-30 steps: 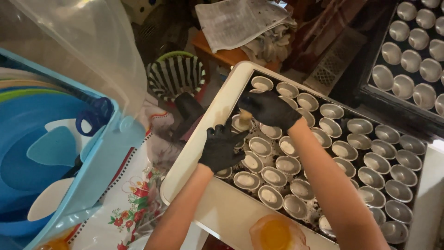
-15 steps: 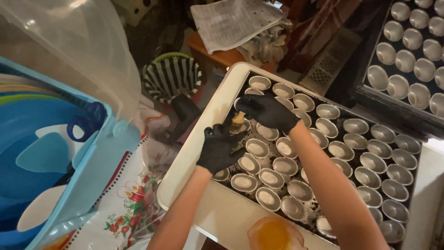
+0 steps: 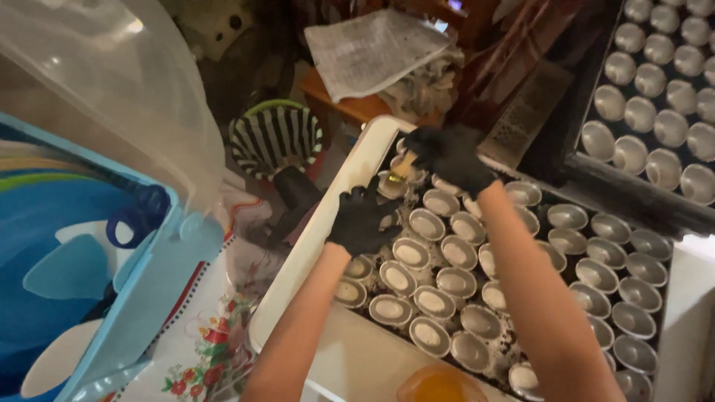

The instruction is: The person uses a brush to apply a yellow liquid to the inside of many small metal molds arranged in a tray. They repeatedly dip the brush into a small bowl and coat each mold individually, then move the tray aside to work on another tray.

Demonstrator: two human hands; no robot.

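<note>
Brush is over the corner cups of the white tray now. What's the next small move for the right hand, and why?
Probably lower the small brush in the right hand into the cup directly under it, at the far corner of the white tray. The bristle end hangs just above that cup, and the left hand rests on the cups beside it, seemingly steadying them.

We observe both forearms bare, extended forward from the lower edge of view. Our left hand (image 3: 363, 220) wears a black glove, fingers curled, palm down. Our right hand (image 3: 450, 155), also black-gloved, reaches farther ahead, fingers closed in a pinch, wrist bent slightly leftward.
</note>
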